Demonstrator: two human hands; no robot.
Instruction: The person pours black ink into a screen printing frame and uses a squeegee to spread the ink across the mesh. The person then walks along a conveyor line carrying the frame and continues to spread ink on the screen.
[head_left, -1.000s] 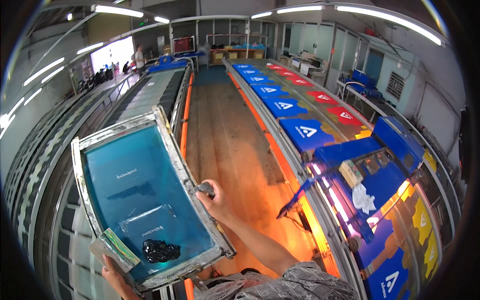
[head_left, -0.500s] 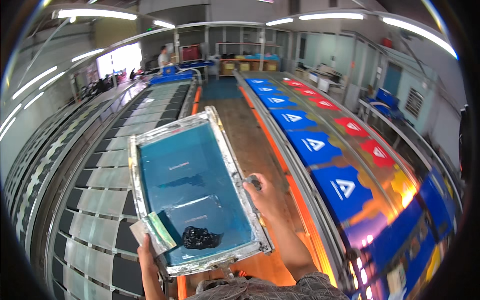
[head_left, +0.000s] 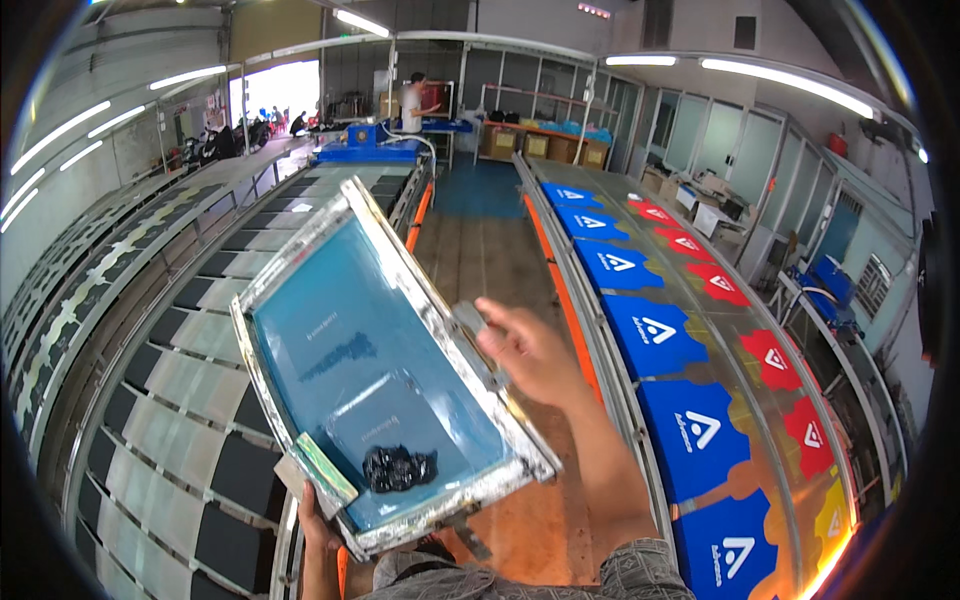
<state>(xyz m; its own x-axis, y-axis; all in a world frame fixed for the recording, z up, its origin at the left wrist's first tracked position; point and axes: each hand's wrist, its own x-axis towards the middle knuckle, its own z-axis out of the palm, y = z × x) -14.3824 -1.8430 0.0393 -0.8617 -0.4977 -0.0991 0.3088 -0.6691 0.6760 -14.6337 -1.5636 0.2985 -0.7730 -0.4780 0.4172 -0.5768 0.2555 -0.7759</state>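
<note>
A screen-printing frame with blue mesh and whitish metal edges is tilted in front of me. A black glossy blob lies near its bottom. My left hand grips a squeegee with a pale handle and green blade at the frame's lower left edge. My right hand is at the frame's right edge, fingers stretched out and apart beside a grey metal bracket; whether they touch it is hard to tell.
Long printing tables flank an aisle: the left bears black and pale panels, the right blue, red and yellow printed pieces. A blue machine sits at the left table's far end, near another person. Shelving stands at the back.
My view has swung rightward along the tables. The frame has shifted right and tilted further. My right hand has moved up, its fingers loosening from their grip on the edge.
</note>
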